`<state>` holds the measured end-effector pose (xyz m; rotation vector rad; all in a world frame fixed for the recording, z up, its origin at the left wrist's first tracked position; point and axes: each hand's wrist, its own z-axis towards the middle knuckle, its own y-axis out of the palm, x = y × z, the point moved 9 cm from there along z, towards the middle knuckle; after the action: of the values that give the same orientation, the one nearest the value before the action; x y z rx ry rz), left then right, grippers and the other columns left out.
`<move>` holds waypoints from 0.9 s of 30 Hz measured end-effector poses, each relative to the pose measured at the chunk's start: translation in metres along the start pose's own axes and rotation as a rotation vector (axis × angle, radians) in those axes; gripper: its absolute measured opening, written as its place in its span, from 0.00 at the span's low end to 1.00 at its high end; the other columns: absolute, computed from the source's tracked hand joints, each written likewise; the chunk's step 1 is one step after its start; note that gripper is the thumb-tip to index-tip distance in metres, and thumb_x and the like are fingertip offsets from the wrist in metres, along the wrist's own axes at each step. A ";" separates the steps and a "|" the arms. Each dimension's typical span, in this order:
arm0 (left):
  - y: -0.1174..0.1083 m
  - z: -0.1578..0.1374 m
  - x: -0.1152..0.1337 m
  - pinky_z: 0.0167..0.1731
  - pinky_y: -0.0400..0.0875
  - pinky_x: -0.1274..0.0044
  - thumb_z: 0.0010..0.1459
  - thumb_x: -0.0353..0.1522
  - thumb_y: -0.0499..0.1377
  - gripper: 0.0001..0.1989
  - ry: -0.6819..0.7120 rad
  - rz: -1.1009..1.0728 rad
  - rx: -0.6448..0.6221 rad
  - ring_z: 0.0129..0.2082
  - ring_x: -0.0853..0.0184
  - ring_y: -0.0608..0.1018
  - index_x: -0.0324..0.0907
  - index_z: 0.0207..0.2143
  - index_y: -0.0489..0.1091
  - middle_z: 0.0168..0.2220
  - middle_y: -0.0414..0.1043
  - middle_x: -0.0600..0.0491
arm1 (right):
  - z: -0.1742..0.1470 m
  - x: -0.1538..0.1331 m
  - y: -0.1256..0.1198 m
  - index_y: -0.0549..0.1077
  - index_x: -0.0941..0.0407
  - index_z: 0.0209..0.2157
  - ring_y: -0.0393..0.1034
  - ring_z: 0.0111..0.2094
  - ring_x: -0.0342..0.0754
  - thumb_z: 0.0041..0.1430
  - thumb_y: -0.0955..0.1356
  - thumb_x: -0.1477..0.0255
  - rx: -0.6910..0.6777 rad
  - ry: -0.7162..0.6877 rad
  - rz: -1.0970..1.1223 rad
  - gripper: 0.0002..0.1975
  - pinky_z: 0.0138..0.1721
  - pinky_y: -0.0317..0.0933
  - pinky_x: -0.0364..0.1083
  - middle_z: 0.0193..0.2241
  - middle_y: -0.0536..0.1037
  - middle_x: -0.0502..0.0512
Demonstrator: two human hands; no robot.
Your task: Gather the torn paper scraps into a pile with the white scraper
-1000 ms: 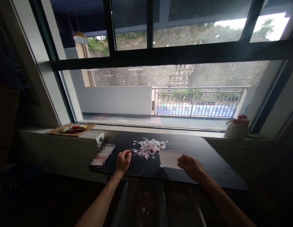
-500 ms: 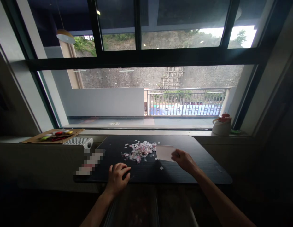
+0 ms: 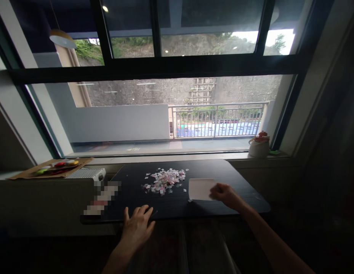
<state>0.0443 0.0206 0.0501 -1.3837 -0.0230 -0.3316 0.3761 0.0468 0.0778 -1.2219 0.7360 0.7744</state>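
My right hand (image 3: 222, 193) is closed on the right edge of a pale rectangular card (image 3: 200, 189), held just over the dark table (image 3: 234, 175). Left of the card lies a heap of small pinkish-white paper scraps (image 3: 167, 179), with stray bits around it. One scrap (image 3: 190, 200) sits by the card's lower left corner. At the table's front edge my left hand (image 3: 138, 222) is open, fingers spread, with nothing in it. Its fingertips are nearest the front of the table, below the heap.
A blurred-out strip (image 3: 102, 198) lies at the table's left end. Beyond it are a white ridged box (image 3: 88, 174) and a brown board (image 3: 25, 172) with colourful pieces. A white jug with a red top (image 3: 259, 145) stands on the windowsill (image 3: 171, 159).
The card has moved down and toward me, away from the heap, in my right hand. My left hand has drawn back toward me and spread its fingers. The view has shifted slightly.
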 end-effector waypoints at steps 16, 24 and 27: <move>0.004 -0.006 0.003 0.58 0.43 0.51 0.55 0.33 0.49 0.24 -0.030 0.190 -0.116 0.56 0.58 0.66 0.46 0.54 0.65 0.57 0.65 0.46 | 0.053 0.031 0.045 0.71 0.60 0.40 0.72 0.34 0.44 0.61 0.66 0.70 -0.151 0.170 0.153 0.08 0.34 0.69 0.47 0.37 0.75 0.52; 0.001 -0.010 0.007 0.59 0.43 0.53 0.57 0.33 0.48 0.24 -0.064 0.261 -0.180 0.59 0.59 0.63 0.46 0.57 0.61 0.60 0.61 0.48 | 0.021 0.029 0.025 0.71 0.59 0.24 0.67 0.23 0.41 0.41 0.70 0.81 -0.240 0.166 0.191 0.06 0.25 0.61 0.40 0.20 0.73 0.45; 0.002 -0.010 0.006 0.59 0.43 0.53 0.58 0.33 0.48 0.24 -0.069 0.264 -0.189 0.59 0.60 0.63 0.46 0.57 0.61 0.60 0.60 0.49 | 0.009 0.031 0.017 0.71 0.59 0.24 0.67 0.22 0.41 0.38 0.70 0.79 -0.228 0.153 0.217 0.06 0.23 0.60 0.40 0.20 0.74 0.45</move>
<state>0.0486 0.0098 0.0478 -1.5641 0.1360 -0.0657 0.3794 0.0623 0.0446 -1.4337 0.9360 0.9711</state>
